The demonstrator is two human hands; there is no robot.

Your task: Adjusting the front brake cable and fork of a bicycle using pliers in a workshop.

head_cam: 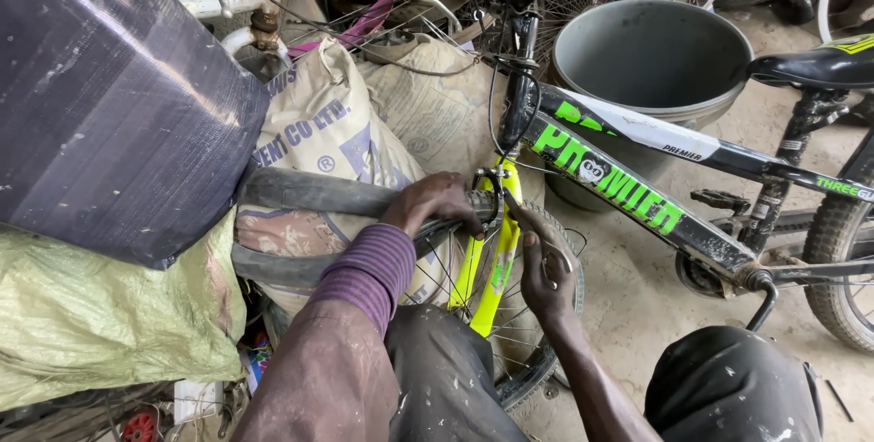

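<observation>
Dusty workshop floor (637, 296), sacks (337, 132) piled behind. Left hand (435, 203) clamped on the front tyre (437, 228) of a black-and-green bike (628, 192); right hand (544, 269) grips a small metal tool (533, 228) by the yellow fork (499, 251).

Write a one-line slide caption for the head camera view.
Left hand grips the front tyre while right hand works a metal tool at the yellow fork.

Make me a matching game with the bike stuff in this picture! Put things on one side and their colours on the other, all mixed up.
Things:
1. bike fork
2. bucket
3. saddle
4. sleeve cuff

Colours:
a. black
b. purple stripes
c. yellow-green
d. grey

Pairs: 1-c, 2-d, 3-a, 4-b
</observation>
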